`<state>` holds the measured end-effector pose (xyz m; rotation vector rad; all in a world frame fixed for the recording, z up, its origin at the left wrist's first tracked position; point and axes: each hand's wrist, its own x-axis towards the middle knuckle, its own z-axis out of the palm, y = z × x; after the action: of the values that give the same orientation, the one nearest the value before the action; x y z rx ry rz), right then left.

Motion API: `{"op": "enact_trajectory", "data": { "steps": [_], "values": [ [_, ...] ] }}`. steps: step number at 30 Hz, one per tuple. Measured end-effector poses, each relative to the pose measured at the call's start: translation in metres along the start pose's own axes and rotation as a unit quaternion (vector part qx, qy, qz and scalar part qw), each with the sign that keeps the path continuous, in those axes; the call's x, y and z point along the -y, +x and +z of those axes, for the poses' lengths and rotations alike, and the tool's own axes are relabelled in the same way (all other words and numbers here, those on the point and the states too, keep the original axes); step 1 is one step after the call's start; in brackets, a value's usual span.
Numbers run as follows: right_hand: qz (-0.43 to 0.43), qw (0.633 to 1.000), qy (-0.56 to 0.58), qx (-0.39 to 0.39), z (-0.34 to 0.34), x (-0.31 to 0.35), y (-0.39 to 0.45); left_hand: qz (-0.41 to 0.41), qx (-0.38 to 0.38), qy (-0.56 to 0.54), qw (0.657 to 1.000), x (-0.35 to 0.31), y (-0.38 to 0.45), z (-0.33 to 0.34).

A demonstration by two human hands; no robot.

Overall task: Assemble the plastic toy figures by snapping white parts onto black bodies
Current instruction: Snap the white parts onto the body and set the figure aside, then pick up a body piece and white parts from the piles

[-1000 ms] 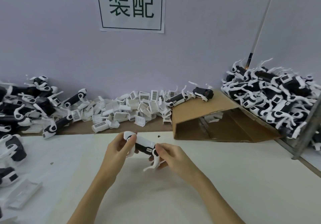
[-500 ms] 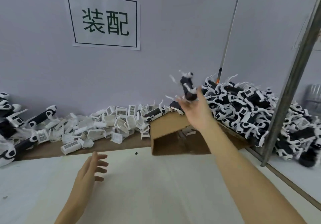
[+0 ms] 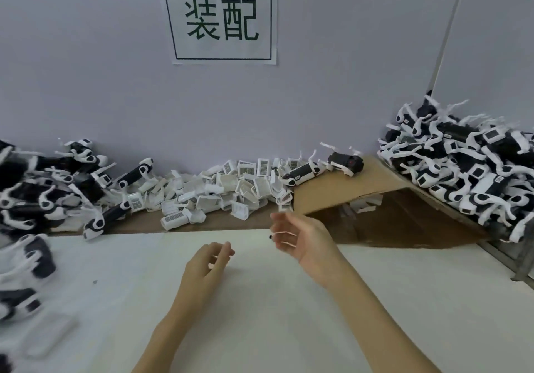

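Both hands hover empty over the white table (image 3: 260,300). My left hand (image 3: 206,265) has loosely curled fingers and holds nothing. My right hand (image 3: 300,235) is relaxed, fingers pointing left, also holding nothing. A heap of assembled black-and-white figures (image 3: 468,164) lies at the right. A heap of black bodies with white legs (image 3: 43,193) lies at the left. Loose white parts with barcode labels (image 3: 228,193) are piled along the wall in the middle. Two figures (image 3: 323,167) rest on top of the cardboard.
A folded cardboard sheet (image 3: 361,196) slopes up at the back right, open underneath. A paper sign (image 3: 221,18) hangs on the wall. A metal frame post (image 3: 520,262) stands at the right edge. More blurred figures (image 3: 26,260) lie at the near left.
My right hand, which held a finished figure up at the right heap, has let it go and come back empty over the table. My left hand stayed low and empty.
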<state>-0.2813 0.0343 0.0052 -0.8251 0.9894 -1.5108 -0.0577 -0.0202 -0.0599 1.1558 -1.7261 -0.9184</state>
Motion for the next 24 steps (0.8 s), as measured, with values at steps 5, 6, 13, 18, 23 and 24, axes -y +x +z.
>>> {"op": "enact_trajectory", "data": {
  "steps": [5,6,13,18,23,24],
  "values": [
    [0.014,0.998,-0.06,-0.017,0.022,-0.073,-0.009,0.072,-0.026,0.144,0.987,0.001,-0.003,-0.002],
    [0.007,0.997,-0.07,-0.021,0.023,-0.077,-0.01,0.071,-0.034,0.159,0.984,0.004,-0.003,-0.001],
    [-0.007,0.998,-0.056,-0.013,0.02,-0.082,-0.007,-0.008,-0.119,0.375,0.919,0.026,0.056,-0.048],
    [-0.03,0.995,-0.095,-0.008,0.026,-0.085,-0.009,-0.077,-0.1,0.618,0.776,0.038,0.123,-0.124],
    [-0.048,0.987,-0.15,0.009,0.03,-0.085,-0.004,-0.161,-0.013,0.721,0.674,0.07,0.16,-0.162],
    [-0.052,0.986,-0.155,0.015,0.031,-0.085,-0.004,-0.18,-0.003,0.724,0.666,0.076,0.164,-0.166]
  ]
}}
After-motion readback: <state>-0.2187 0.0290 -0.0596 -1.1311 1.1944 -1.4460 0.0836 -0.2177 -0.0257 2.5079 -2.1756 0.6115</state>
